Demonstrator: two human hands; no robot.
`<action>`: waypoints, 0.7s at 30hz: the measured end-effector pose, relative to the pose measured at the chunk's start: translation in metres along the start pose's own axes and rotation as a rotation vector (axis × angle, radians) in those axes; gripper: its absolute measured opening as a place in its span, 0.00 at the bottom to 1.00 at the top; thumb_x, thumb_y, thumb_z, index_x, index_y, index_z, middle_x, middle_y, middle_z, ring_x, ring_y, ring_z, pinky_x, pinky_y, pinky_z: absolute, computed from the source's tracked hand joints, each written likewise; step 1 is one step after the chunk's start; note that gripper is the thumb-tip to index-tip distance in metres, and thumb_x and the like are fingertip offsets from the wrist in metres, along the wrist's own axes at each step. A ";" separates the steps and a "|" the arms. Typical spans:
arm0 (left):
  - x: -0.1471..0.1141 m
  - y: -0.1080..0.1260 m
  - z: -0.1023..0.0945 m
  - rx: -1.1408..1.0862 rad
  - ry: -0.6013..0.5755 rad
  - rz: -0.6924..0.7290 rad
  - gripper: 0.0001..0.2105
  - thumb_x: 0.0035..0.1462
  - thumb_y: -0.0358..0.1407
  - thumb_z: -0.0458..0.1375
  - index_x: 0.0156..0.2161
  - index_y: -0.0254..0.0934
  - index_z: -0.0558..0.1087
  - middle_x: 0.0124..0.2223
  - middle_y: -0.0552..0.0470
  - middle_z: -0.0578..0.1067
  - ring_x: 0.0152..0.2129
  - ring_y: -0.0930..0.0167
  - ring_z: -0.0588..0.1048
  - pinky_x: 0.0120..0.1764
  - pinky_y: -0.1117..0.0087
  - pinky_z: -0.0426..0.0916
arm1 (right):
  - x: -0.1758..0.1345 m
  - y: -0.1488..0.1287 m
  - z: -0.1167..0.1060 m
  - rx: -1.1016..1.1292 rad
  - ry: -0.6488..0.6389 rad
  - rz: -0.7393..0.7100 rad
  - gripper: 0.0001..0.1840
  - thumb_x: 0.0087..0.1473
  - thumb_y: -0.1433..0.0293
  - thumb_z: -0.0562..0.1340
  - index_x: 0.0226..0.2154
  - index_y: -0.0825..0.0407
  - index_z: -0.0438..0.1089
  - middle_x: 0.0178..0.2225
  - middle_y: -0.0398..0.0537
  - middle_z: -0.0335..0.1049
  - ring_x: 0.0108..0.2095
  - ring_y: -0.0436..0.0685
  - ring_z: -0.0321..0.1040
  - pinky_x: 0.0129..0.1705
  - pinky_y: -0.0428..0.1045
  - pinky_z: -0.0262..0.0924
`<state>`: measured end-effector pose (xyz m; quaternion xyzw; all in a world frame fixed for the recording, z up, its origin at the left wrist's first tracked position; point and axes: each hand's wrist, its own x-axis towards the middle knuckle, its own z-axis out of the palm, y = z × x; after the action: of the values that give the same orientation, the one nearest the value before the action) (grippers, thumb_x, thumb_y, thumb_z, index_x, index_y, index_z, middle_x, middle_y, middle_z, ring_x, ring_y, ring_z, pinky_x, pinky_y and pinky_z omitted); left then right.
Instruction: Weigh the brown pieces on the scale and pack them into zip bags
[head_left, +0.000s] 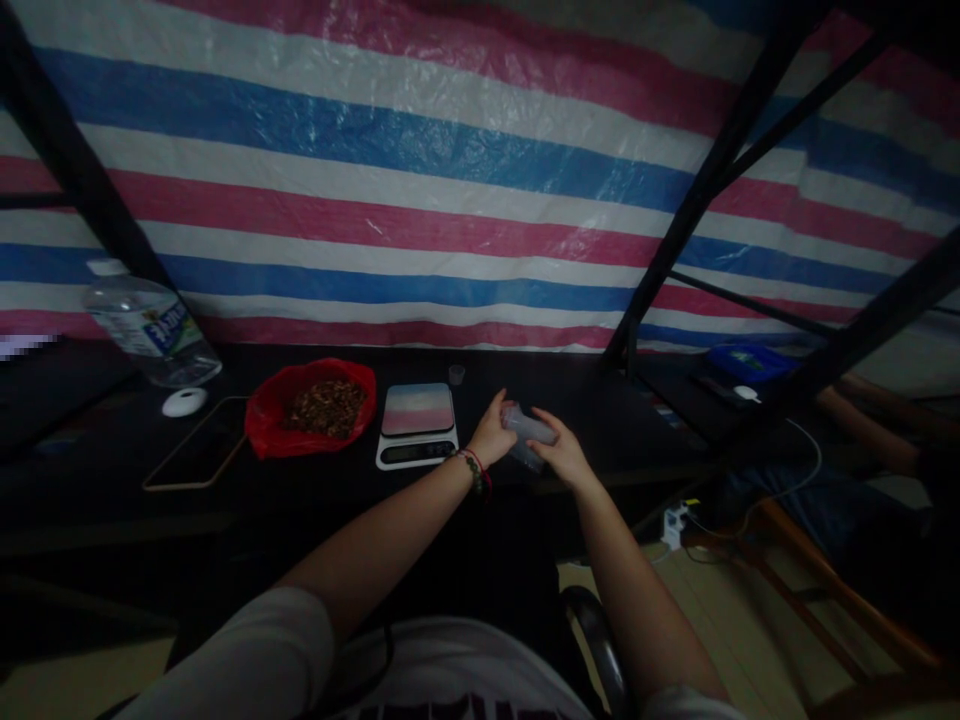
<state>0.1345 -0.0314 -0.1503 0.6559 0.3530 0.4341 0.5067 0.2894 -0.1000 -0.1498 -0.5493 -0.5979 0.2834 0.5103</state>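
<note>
My left hand grips the left side of a translucent, whitish plastic bundle, which looks like thin film or a stack of small bags. Curled around its right side, my right hand holds it too. The bundle is tilted just above the front of the black table, and its exact kind is too dim to tell. Left of my hands lies a white kitchen scale with a shiny, reflecting plate. A small clear cup stands behind the scale's right corner. Farther left, a red plastic bag lies open around brown dried pieces.
A phone, a white mouse and a large clear bottle occupy the left side. Dark metal posts frame the table before a striped sheet. At the right are a person's arm, a wooden chair and cables.
</note>
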 end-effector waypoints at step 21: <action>0.004 -0.008 0.001 0.009 -0.094 0.028 0.39 0.37 0.16 0.53 0.59 0.33 0.57 0.56 0.41 0.67 0.49 0.65 0.69 0.53 0.63 0.62 | 0.000 -0.002 0.001 -0.017 -0.037 -0.044 0.33 0.42 0.64 0.67 0.52 0.50 0.63 0.46 0.52 0.69 0.44 0.59 0.68 0.46 0.54 0.62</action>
<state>0.1368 -0.0266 -0.1572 0.6826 0.3214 0.4081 0.5140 0.2878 -0.0999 -0.1482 -0.5350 -0.6217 0.2769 0.5006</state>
